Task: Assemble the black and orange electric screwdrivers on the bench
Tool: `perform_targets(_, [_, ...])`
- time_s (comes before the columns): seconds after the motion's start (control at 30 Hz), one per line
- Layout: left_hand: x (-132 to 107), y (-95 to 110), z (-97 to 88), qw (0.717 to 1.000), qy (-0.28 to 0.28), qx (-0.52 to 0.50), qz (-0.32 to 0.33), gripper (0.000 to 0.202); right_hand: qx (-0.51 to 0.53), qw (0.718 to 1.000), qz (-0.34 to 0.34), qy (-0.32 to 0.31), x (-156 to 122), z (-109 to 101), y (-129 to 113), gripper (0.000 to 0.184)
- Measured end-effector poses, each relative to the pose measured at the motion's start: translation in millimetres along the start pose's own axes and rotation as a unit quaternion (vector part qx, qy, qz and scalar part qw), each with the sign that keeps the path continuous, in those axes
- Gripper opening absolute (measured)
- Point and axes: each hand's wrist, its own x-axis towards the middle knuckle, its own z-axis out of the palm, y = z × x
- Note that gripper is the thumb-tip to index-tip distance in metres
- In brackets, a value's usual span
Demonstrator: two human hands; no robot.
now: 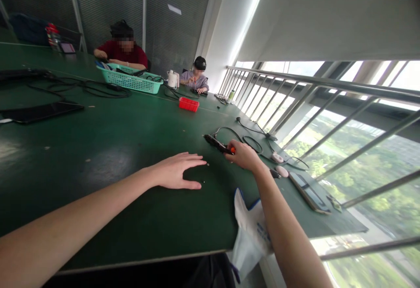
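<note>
My left hand (pixel 175 170) is spread palm down at the table, its fingers apart and nothing in its grasp. Tiny light bits (pixel 204 181) lie beside its thumb and fingertips. The fingers of my right hand (pixel 243 154) are curled around the near end of a long black object (pixel 215 142), whose kind I cannot make out. An orange piece (pixel 233 150) shows at those fingers; whether it belongs to the black object is unclear. Below my right forearm, a white cloth-like item with blue edging (pixel 251 226) hangs over the table's front edge.
Black cables (pixel 254 141), a phone (pixel 308 191) and a round pale item (pixel 281 171) lie at right by the metal railing (pixel 295 82). Farther off are a red box (pixel 188 104), a turquoise basket (pixel 131 80) and two seated people. A black tablet (pixel 46 112) lies left.
</note>
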Motion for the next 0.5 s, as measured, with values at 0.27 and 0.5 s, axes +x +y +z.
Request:
perform_targets(0.27, [14.4, 21.1, 21.1, 0.993, 0.009, -0.093, 0.076, 0.038, -0.050, 0.990, 0.129, 0.026, -10.7, -19.8, 68.8, 0.069])
perform_targets(0.5, [10.3, -3.8, 9.8, 0.990, 0.043, -0.113, 0.072, 0.031, -0.049, 0.990, 0.126, -0.049, -7.6, -2.8, 91.8, 0.071])
